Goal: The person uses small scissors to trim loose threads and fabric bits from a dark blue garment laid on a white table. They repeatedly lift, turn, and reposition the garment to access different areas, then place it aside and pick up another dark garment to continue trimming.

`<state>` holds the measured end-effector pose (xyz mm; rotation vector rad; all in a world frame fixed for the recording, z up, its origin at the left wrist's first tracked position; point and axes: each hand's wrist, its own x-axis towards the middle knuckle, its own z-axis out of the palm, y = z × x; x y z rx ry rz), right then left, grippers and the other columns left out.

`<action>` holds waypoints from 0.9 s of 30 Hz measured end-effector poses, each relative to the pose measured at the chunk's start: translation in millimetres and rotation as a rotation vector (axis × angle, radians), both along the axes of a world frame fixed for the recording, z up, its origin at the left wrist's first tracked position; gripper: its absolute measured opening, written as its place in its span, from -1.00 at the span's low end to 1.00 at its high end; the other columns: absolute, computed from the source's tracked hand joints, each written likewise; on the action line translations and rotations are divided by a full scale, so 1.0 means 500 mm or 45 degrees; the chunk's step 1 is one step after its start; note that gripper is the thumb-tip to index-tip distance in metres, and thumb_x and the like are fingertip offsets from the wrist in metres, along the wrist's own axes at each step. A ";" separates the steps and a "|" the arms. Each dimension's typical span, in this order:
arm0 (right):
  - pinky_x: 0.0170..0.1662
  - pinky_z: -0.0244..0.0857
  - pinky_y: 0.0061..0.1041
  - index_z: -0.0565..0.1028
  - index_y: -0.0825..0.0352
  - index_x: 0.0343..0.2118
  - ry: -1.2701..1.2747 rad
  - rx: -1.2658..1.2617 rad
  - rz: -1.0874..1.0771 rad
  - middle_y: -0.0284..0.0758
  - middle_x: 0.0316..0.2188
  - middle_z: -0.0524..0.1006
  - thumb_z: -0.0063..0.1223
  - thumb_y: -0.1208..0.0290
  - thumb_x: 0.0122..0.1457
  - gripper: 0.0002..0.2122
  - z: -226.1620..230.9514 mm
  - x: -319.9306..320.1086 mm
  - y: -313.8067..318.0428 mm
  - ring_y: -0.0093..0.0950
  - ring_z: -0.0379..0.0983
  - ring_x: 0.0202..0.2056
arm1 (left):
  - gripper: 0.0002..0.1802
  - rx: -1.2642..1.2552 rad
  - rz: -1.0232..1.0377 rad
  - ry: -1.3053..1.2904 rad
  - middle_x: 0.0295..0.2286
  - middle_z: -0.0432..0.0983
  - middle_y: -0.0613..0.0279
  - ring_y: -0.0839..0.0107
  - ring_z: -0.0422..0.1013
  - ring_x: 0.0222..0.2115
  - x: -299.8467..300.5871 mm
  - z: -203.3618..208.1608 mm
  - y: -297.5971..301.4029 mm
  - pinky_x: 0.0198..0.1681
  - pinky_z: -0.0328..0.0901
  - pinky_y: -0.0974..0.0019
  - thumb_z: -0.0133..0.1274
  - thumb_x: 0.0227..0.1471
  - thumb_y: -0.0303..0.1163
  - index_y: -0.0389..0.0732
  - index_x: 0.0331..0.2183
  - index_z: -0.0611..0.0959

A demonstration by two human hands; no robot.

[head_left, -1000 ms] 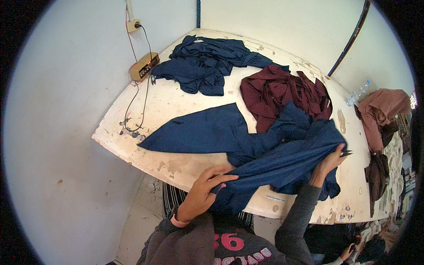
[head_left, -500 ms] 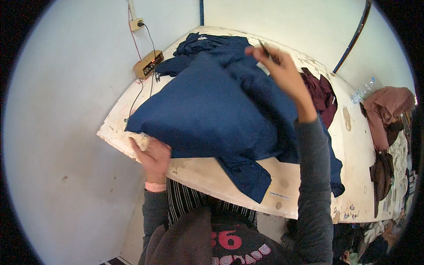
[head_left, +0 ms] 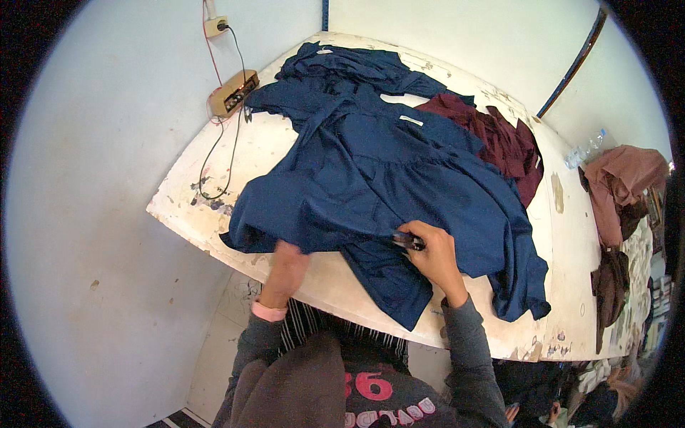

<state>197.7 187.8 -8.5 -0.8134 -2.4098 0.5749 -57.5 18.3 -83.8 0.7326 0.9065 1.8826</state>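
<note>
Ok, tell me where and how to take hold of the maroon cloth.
Best pinch a raised fold on the right part of the maroon cloth, coming from above and the right. The navy garment overlaps its lower left, so a pull there would likely drag both; the right part lies uncovered, and its bunched folds should pinch easily.

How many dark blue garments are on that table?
2 visible: a spread garment in front, nearest the person, and a crumpled garment behind it, toward the far corner. More may be hidden underneath.
</note>
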 end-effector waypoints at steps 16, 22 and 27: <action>-0.38 0.13 -0.70 0.52 0.40 -0.36 0.647 -0.677 0.083 -0.55 -0.55 0.44 0.23 0.51 0.23 -0.90 0.077 -0.036 -0.028 -0.78 0.25 -0.47 | -0.58 -0.371 0.124 0.125 -0.03 0.57 0.05 0.16 0.52 -0.02 0.162 0.075 0.018 0.15 0.39 0.11 0.01 0.31 -0.40 -0.24 0.16 0.44; -0.38 0.29 -0.53 0.52 0.29 -0.17 0.380 -0.176 0.015 -0.42 -0.41 0.46 0.43 0.36 0.01 -0.65 0.081 -0.015 -0.038 -0.53 0.43 -0.47 | -0.62 0.081 0.043 -0.367 -0.06 0.60 0.02 0.19 0.56 -0.07 0.127 0.164 0.024 -0.05 0.51 0.12 -0.03 0.35 -0.27 -0.27 0.08 0.52; -0.27 0.49 -0.26 0.36 0.09 0.12 -0.294 0.328 -0.475 -0.26 -0.03 0.39 0.42 0.52 -0.22 -0.26 0.043 0.053 -0.033 -0.16 0.58 -0.29 | -0.60 0.292 0.596 -0.673 -0.07 0.61 0.01 0.30 0.64 -0.24 -0.007 0.300 0.000 -0.29 0.61 0.22 -0.14 0.40 -0.24 -0.35 0.04 0.54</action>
